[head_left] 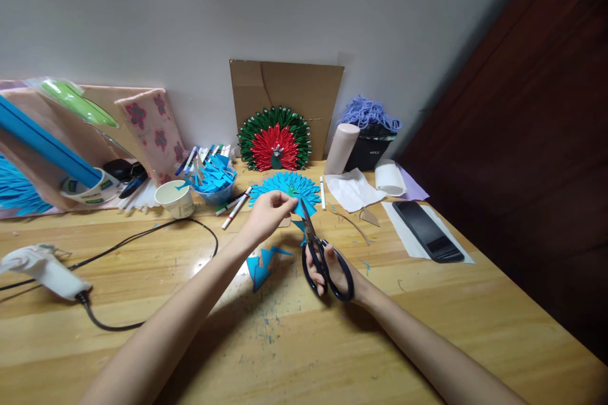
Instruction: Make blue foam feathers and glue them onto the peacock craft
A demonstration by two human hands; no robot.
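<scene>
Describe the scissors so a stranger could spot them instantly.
Over the wooden table, find the person's right hand. It holds the scissors, blades pointing away from the person. Big dark loop handles set them apart from the pointed blue scraps nearby.

Wooden tabletop — light-grained, blue specks and scrapings at lower centre. Directly on it: white corded tool, lower left; paper cup, left of centre; blue paper scraps, centre; crumpled white sheet, right of centre — flat white sheet, farther right.
</scene>
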